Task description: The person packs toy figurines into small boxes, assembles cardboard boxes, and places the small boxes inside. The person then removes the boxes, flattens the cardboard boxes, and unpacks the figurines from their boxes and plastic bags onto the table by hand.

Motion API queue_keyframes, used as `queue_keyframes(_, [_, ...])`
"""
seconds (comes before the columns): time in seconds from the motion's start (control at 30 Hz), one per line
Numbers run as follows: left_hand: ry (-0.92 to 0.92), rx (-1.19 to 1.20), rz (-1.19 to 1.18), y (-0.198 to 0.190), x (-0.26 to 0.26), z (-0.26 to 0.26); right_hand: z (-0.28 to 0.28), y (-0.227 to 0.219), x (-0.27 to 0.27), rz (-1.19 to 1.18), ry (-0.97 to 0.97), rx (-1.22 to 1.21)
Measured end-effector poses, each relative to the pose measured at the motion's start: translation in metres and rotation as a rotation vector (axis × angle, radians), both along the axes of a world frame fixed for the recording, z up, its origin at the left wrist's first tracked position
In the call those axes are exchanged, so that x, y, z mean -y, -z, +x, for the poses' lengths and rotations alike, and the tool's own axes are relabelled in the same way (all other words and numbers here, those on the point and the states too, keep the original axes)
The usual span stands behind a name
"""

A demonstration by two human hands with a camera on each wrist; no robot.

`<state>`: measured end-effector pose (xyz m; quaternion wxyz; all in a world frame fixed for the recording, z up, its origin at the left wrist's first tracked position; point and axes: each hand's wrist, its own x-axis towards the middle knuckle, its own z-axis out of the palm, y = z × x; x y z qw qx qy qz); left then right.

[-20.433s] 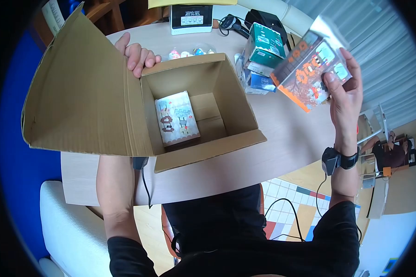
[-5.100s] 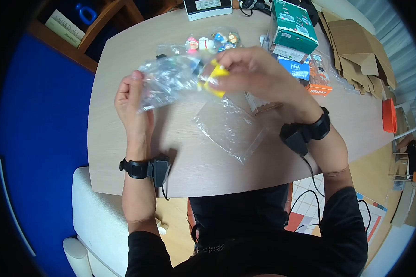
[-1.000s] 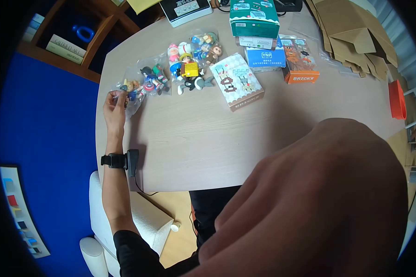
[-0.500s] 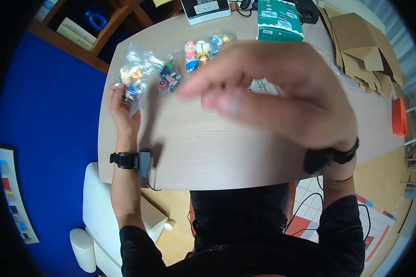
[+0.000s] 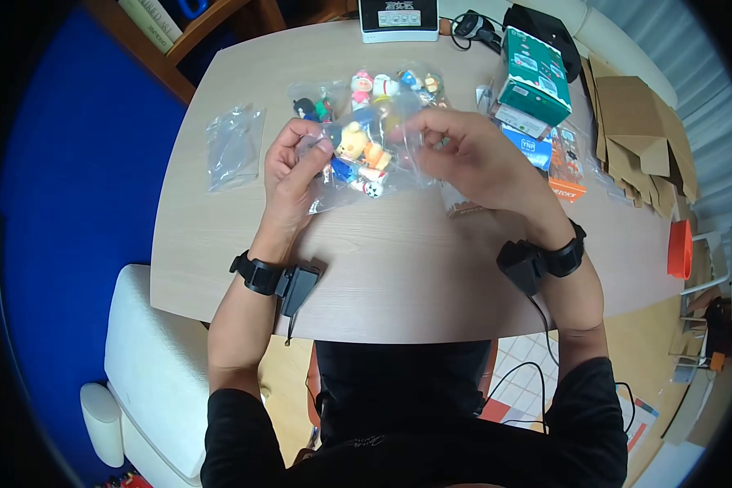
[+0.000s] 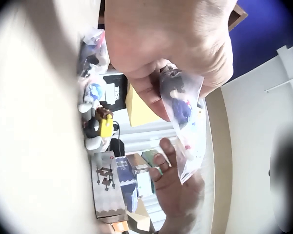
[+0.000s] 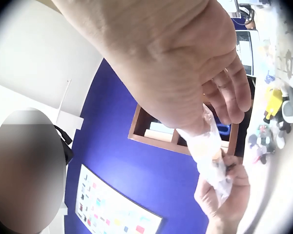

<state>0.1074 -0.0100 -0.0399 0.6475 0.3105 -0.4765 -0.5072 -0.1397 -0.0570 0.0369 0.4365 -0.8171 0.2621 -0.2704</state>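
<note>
A clear plastic bag (image 5: 354,154) with small toy figures inside, one pale yellow and one with a football, is held up over the table. My left hand (image 5: 294,169) grips its left side, thumb on the front. At the other end, my right hand (image 5: 484,163) pinches the plastic between thumb and forefinger, its other fingers loosely bent. Seen from the left wrist, the bag (image 6: 185,114) hangs edge-on below the left hand. Behind it on the table lie more bagged figures (image 5: 362,85). A white and brown bricks box (image 5: 457,202) is partly hidden under the right hand.
An empty clear bag (image 5: 234,148) lies at the left. A green box (image 5: 535,77), a blue box (image 5: 529,145) and an orange bricks box (image 5: 568,167) are grouped at the right. Flattened cardboard (image 5: 638,134) and a red container (image 5: 680,250) line the right edge.
My left hand has carried the bag of figures from the left side towards the middle. My right hand has come down from close to the camera and taken the bag's right end.
</note>
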Motion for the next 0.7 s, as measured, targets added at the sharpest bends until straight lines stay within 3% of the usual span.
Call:
queue_keyframes(0.17, [-0.071, 0.131, 0.029, 0.0, -0.004, -0.01, 0.009, 0.016, 0.001, 0.04, -0.003, -0.122])
queue_keyframes(0.27, [-0.069, 0.249, -0.092, 0.001, -0.005, -0.013, 0.012, 0.017, 0.0, -0.025, -0.069, -0.211])
queue_keyframes(0.33, [-0.054, 0.303, -0.111, 0.0, -0.004, -0.01, 0.017, 0.018, -0.004, 0.229, 0.017, -0.236])
queue_keyframes(0.47, [-0.022, 0.25, -0.107, -0.005, -0.005, -0.008, 0.02, 0.019, -0.007, 0.294, 0.0, -0.082])
queue_keyframes(0.53, [-0.09, 0.3, -0.072, -0.016, -0.007, -0.006, 0.014, 0.019, -0.002, -0.199, 0.014, -0.053])
queue_keyframes(0.67, [-0.306, 0.383, -0.01, -0.022, 0.002, 0.013, 0.002, 0.014, 0.009, -0.111, 0.18, 0.086])
queue_keyframes(0.7, [-0.355, 0.2, 0.059, -0.024, 0.004, 0.019, 0.001, 0.006, 0.012, -0.067, 0.287, 0.048])
